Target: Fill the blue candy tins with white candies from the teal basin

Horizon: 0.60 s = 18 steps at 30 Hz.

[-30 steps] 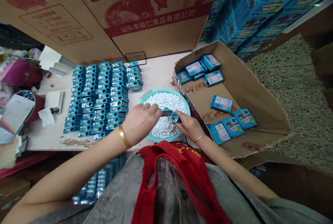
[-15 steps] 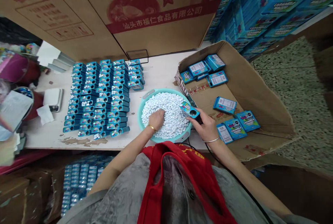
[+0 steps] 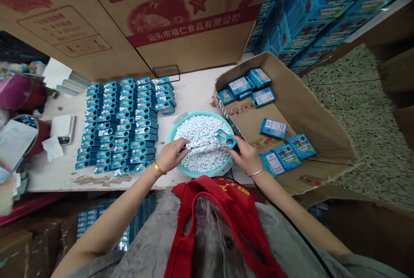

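In the head view, the bare right hand (image 3: 246, 156) grips a small blue-and-teal mint tin (image 3: 225, 139) above the right side of a round teal plastic basin (image 3: 207, 174). The curled fingers of the left hand (image 3: 171, 155) press into heaped white mints (image 3: 202, 138); whether they hold any cannot be told. Rows of matching tins (image 3: 119, 127) lie left of the basin.

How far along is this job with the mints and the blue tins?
Done: rows of blue tins lie on the table, with mints showing in their windows. In hand: the right hand holds one tin over the teal basin, and the left hand touches the heap of white mints. Left: that heap still nearly fills the basin.
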Each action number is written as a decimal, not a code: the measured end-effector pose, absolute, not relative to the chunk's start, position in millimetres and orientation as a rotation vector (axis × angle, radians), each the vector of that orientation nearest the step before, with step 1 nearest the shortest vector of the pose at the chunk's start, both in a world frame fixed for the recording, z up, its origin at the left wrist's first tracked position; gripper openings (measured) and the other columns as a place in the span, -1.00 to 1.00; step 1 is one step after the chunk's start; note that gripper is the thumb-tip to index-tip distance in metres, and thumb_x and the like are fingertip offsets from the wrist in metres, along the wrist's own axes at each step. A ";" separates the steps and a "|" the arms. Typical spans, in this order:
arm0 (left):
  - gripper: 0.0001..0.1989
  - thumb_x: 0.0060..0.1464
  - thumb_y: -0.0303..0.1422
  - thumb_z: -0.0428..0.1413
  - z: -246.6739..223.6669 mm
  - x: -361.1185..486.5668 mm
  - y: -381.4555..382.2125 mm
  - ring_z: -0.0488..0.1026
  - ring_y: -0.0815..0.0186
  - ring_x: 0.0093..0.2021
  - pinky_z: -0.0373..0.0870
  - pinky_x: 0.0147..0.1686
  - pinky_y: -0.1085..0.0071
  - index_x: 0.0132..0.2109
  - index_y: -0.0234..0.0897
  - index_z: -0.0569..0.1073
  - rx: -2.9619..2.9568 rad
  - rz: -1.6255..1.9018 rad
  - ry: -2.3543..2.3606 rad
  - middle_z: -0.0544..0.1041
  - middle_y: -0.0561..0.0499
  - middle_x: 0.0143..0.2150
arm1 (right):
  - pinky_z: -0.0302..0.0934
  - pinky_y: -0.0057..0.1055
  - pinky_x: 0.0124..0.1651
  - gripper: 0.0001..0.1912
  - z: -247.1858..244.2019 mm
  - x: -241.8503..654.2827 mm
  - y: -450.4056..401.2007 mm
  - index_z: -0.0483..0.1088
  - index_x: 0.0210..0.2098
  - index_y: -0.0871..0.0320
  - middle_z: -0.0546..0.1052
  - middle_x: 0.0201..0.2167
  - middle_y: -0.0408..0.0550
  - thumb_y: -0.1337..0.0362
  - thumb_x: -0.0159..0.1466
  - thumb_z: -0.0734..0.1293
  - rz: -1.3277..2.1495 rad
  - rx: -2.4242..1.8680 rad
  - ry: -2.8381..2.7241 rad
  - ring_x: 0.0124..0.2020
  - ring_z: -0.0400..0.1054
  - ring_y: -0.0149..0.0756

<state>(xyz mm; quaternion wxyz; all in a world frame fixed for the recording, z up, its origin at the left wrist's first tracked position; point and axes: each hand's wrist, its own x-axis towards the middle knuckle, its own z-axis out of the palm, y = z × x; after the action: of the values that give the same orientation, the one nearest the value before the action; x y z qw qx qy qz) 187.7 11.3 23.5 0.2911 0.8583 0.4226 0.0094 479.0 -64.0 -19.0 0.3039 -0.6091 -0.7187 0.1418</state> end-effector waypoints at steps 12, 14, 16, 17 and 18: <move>-0.83 0.27 -0.46 -0.08 139.4 247.6 14.6 0.46 0.24 -0.29 0.36 -0.29 0.34 -0.14 -0.34 0.40 2.814 -0.517 0.920 0.48 -0.09 -0.27 | 0.40 -0.13 0.09 -0.50 -17.0 455.8 -62.2 0.21 0.22 0.26 0.50 0.06 0.23 0.24 0.33 0.26 0.438 -1.391 -2.125 0.09 0.43 -0.06; -0.81 0.26 -0.50 -0.09 152.7 254.8 11.2 0.46 0.21 -0.27 0.36 -0.29 0.31 -0.17 -0.33 0.42 2.862 -0.565 0.873 0.47 -0.09 -0.29 | 0.40 -0.14 0.08 -0.51 -18.3 453.9 -63.7 0.20 0.23 0.25 0.51 0.06 0.23 0.23 0.34 0.25 0.437 -1.376 -2.128 0.09 0.43 -0.07; -0.80 0.25 -0.51 -0.09 162.9 255.8 11.2 0.46 0.19 -0.25 0.37 -0.27 0.28 -0.21 -0.32 0.43 2.871 -0.540 0.850 0.47 -0.10 -0.29 | 0.40 -0.15 0.07 -0.50 -19.5 452.4 -65.0 0.19 0.23 0.25 0.51 0.05 0.23 0.19 0.36 0.24 0.438 -1.363 -2.109 0.08 0.44 -0.07; -0.79 0.25 -0.51 -0.09 166.0 253.4 13.0 0.45 0.18 -0.24 0.37 -0.26 0.28 -0.22 -0.31 0.44 2.862 -0.505 0.866 0.46 -0.10 -0.29 | 0.40 -0.16 0.07 -0.49 -19.8 451.6 -65.4 0.18 0.23 0.24 0.51 0.05 0.23 0.17 0.36 0.24 0.441 -1.361 -2.093 0.08 0.44 -0.08; -0.80 0.26 -0.49 -0.08 167.1 249.3 16.0 0.45 0.19 -0.24 0.37 -0.25 0.28 -0.22 -0.30 0.44 2.844 -0.460 0.896 0.45 -0.10 -0.28 | 0.41 -0.17 0.05 -0.49 -19.8 450.9 -65.5 0.19 0.23 0.23 0.52 0.04 0.23 0.14 0.36 0.24 0.444 -1.361 -2.076 0.07 0.45 -0.08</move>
<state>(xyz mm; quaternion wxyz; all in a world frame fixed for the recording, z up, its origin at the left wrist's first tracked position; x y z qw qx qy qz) 249.3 16.0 167.1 0.0622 0.9408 0.2965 -0.1522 450.9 -65.5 -19.8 0.3050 -0.5140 -0.7840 0.1678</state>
